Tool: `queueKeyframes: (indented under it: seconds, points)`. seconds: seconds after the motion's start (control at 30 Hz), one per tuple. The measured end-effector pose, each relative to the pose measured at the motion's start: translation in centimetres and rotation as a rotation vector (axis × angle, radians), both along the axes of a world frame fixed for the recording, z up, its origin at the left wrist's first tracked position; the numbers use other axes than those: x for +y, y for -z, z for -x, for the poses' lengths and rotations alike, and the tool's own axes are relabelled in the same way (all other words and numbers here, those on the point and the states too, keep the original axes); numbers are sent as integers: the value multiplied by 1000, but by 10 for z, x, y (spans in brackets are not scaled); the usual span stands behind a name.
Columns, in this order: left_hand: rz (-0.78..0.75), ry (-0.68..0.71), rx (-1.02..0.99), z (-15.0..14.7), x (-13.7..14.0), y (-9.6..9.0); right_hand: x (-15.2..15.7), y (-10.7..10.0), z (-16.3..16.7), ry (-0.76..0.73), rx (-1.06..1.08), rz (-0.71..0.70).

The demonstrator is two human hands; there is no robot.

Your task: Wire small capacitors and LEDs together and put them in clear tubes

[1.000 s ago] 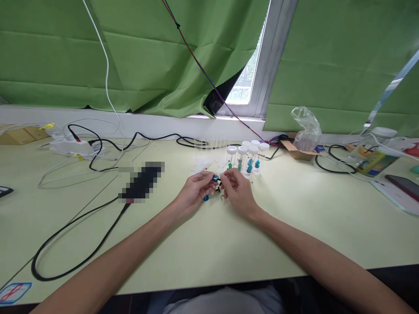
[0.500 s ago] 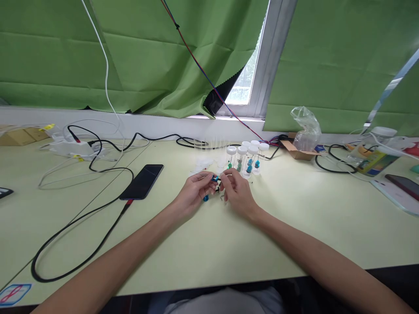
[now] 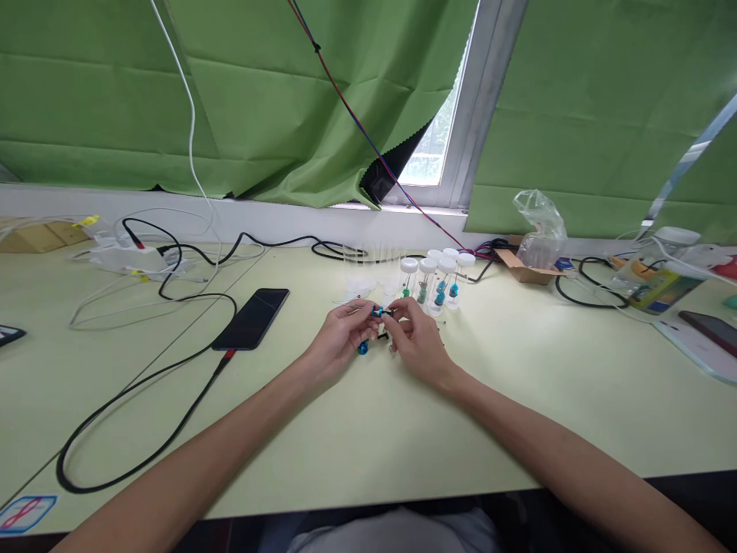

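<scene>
In the middle of the table, my left hand [image 3: 341, 336] pinches a small shiny blue part [image 3: 377, 312] between thumb and fingertips. My right hand [image 3: 419, 336] is closed at the fingertips on a small black piece [image 3: 389, 312] that meets the blue part's right end; whether they are joined I cannot tell. A second blue part [image 3: 362, 348] lies below my left fingers, and a small dark piece [image 3: 383, 336] shows between the hands. Just behind my right hand stand several clear vials with white caps [image 3: 427, 266], holding blue or green parts with thin metal legs.
A phone [image 3: 252, 319] with a black cable [image 3: 199, 399] lies to the left. Clear empty-looking vials [image 3: 368, 265] stand behind my hands. An open cardboard box [image 3: 533, 270] with a plastic bag [image 3: 541, 223] sits back right, near a bottle and another phone [image 3: 711, 332].
My right fingers have shifted slightly, so the black piece at the end of the blue part shows more. My left hand keeps its pinch. The whole view has moved a little.
</scene>
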State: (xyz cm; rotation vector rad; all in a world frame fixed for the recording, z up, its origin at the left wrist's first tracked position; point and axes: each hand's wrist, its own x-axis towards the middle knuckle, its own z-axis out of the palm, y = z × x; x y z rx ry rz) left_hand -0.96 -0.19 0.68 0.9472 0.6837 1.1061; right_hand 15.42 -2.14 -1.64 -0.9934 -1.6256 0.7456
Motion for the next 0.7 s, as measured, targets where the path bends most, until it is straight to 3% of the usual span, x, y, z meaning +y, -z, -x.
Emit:
queueKeyframes:
  seconds: [0.5, 0.7]
  points:
    - [-7, 8, 8, -2, -2, -1, -1, -4, -1, 69, -88, 37]
    - [-9, -37, 16, -1, -2, -3, -1, -2, -2, 24, -58, 35]
